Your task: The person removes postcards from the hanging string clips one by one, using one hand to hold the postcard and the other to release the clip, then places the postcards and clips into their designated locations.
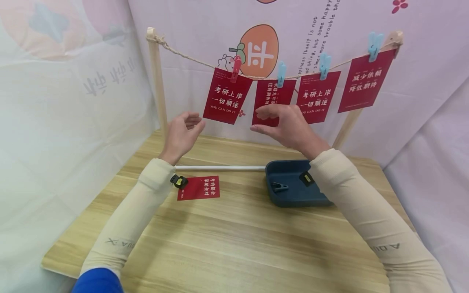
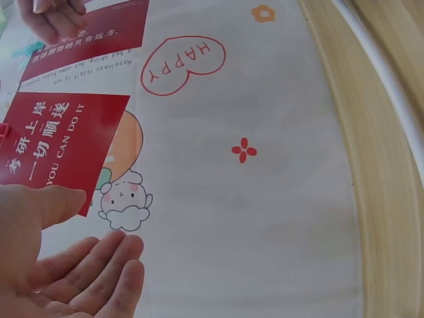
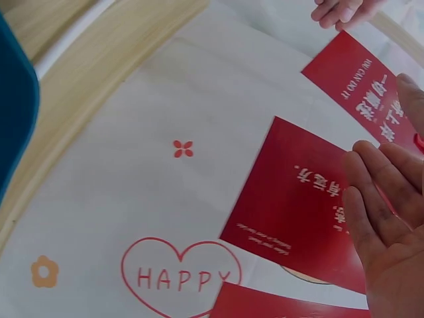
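Four red cards hang from a twine line (image 1: 190, 57). The leftmost card (image 1: 224, 97) is clipped by a red clothespin (image 1: 236, 68); blue clothespins hold the others, one being the second card's clip (image 1: 281, 74). My left hand (image 1: 182, 132) hovers beside the leftmost card's lower left corner, its fingers loosely bent and holding nothing. In front of the second card (image 1: 261, 91) is my right hand (image 1: 287, 126), thumb and fingers apart with nothing between them. It hides part of that card. Another red card (image 1: 200, 188) lies on the table below my left wrist.
A dark blue tray (image 1: 293, 201) on the right of the table (image 1: 220, 236) holds a dark clothespin (image 1: 279, 186). A white rod (image 1: 220, 167) lies left of the tray. Wooden posts (image 1: 158, 81) carry the line in front of a printed cloth backdrop.
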### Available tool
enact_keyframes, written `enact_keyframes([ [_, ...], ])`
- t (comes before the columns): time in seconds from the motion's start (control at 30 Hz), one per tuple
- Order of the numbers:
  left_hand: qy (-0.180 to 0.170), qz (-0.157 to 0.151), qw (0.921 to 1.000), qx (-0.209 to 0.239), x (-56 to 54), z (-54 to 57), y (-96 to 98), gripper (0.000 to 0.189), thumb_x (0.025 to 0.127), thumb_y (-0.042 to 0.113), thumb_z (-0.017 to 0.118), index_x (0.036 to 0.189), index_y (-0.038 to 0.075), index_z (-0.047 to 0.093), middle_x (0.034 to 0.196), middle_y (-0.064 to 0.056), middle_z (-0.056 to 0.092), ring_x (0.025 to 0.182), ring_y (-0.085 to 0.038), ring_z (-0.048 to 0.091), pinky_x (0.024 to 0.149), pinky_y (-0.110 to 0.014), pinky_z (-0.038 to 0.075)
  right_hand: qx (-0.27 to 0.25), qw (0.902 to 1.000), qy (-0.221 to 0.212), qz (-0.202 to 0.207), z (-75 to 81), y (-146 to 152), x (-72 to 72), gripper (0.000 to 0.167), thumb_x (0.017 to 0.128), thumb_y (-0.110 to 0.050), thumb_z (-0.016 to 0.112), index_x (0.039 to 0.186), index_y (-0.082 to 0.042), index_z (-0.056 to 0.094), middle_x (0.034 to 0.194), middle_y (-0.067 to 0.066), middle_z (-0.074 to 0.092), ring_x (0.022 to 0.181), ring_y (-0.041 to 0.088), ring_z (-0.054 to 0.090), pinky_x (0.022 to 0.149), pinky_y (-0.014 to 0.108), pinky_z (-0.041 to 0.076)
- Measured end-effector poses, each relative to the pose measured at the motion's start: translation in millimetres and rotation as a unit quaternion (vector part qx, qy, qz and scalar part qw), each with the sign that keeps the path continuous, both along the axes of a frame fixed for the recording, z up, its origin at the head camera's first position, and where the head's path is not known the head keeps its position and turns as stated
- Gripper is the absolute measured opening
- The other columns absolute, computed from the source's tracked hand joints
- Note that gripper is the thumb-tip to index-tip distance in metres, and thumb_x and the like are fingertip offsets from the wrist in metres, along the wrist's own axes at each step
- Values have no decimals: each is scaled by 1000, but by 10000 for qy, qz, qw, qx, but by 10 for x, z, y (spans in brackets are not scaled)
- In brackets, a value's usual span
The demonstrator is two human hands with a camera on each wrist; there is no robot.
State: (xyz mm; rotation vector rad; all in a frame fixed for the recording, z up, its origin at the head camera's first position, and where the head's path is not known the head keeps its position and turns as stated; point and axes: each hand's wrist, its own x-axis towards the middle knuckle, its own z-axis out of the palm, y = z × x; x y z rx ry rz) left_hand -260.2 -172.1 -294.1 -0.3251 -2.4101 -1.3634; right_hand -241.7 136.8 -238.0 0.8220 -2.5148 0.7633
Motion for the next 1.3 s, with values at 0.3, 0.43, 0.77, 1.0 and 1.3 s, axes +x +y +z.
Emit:
enact_keyframes([
  [0.3, 134, 66, 9998, 151, -29, 85, 43, 42, 103, 22, 71, 136, -3, 64, 134, -20, 72, 124, -33, 71, 107, -39, 58, -114, 9998, 128, 122, 107, -58, 9, 51, 87, -31, 89, 132, -12, 74, 128, 9, 78, 117, 27, 75, 99, 48, 62],
  [0.43, 125, 44, 9997, 193, -49, 114, 46, 42, 103, 23, 71, 136, -1, 65, 136, -19, 71, 125, -32, 71, 107, -39, 58, -164, 9996, 202, 124, 140, -78, 15, 51, 87, -30, 88, 132, -12, 74, 128, 9, 77, 117, 28, 75, 98, 49, 62],
  [0.77, 250, -28, 9992, 300, -126, 132, 74, 35, 101, 18, 73, 131, -1, 69, 129, -19, 75, 118, -31, 74, 104, -39, 59, -203, 9987, 428, 169, 222, -118, 29, 47, 89, -29, 86, 130, -11, 75, 125, 9, 79, 114, 27, 76, 95, 47, 63],
  [1.0, 314, 75, 9990, 321, -114, 117, 89, 25, 101, 16, 73, 121, 2, 75, 113, -17, 80, 105, -30, 78, 95, -41, 62, -257, 9982, 533, 109, 285, -165, 25, 47, 90, -30, 86, 131, -10, 74, 127, 9, 78, 116, 26, 76, 98, 47, 63],
  [1.3, 458, 161, 9975, 521, -98, 118, 108, 21, 100, 14, 74, 116, 1, 78, 108, -18, 81, 99, -29, 80, 82, -23, 59, -393, 9974, 600, 8, 349, -206, 26, 44, 92, -31, 84, 130, -10, 75, 127, 9, 78, 117, 25, 75, 99, 45, 62],
])
